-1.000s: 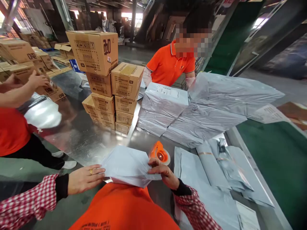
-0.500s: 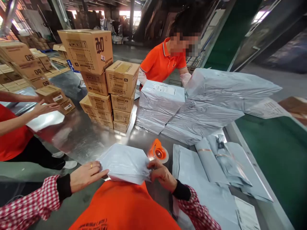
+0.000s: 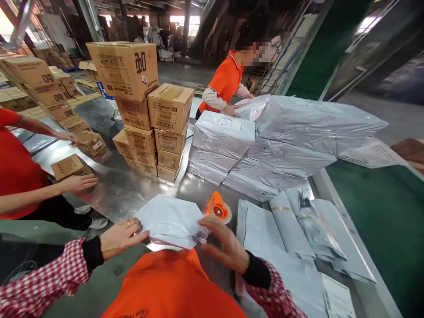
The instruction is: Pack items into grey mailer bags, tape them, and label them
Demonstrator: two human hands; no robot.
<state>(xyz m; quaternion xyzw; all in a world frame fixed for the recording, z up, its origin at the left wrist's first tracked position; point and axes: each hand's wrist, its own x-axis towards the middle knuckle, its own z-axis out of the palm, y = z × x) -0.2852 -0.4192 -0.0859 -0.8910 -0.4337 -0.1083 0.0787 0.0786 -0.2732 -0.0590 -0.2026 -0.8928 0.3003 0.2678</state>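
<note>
A pale grey mailing bag (image 3: pixel 168 221), wrapped around something boxy, lies at the near edge of the metal table in front of my body. Against its left end rests my left hand (image 3: pixel 121 238), fingers stretched out and a ring on one of them. My right hand (image 3: pixel 225 245) is beside the bag's right end, thumb and fingers apart, fingertips at the crumpled corner. Just behind that corner stands an orange tape dispenser (image 3: pixel 217 207) with a roll of clear tape. Flat grey mailing bags (image 3: pixel 274 238) are stacked to the right of my right hand.
Brown cartons (image 3: pixel 168 110) are piled mid-table. Wrapped parcels (image 3: pixel 225 137) are heaped at the back right, beside a green conveyor belt (image 3: pixel 374 212). One co-worker (image 3: pixel 221 84) stands behind the parcels; another (image 3: pixel 20 168) handles a small carton (image 3: pixel 71 167) at left.
My right hand has opened from its pinch on the bag's right corner. The left co-worker's hands have parted, with a small carton nearer. The far co-worker has turned to the right.
</note>
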